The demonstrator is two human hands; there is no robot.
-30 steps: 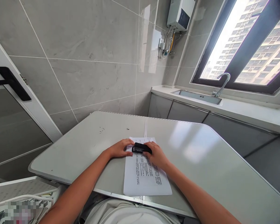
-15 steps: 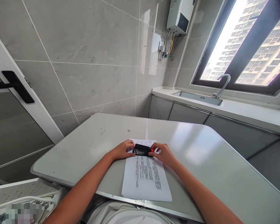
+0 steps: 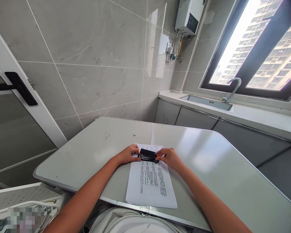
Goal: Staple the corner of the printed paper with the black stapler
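A black stapler (image 3: 147,155) lies across the far end of a printed sheet of paper (image 3: 150,183) on a grey folding table (image 3: 208,161). My left hand (image 3: 126,154) rests at the stapler's left end, fingers curled onto the paper's top left corner. My right hand (image 3: 168,158) pinches the stapler's right end, where a small orange part shows. Both forearms reach in from below.
A few loose staples (image 3: 106,136) lie on the table's far left part. Behind stands a tiled wall, a counter with a sink (image 3: 206,101) and tap (image 3: 231,89) under a window, and a water heater (image 3: 189,16). A door (image 3: 16,106) is at the left.
My right hand slid off the top of the stapler to its right end, uncovering the orange part. My left hand stayed at the left end. The view shifted slightly.
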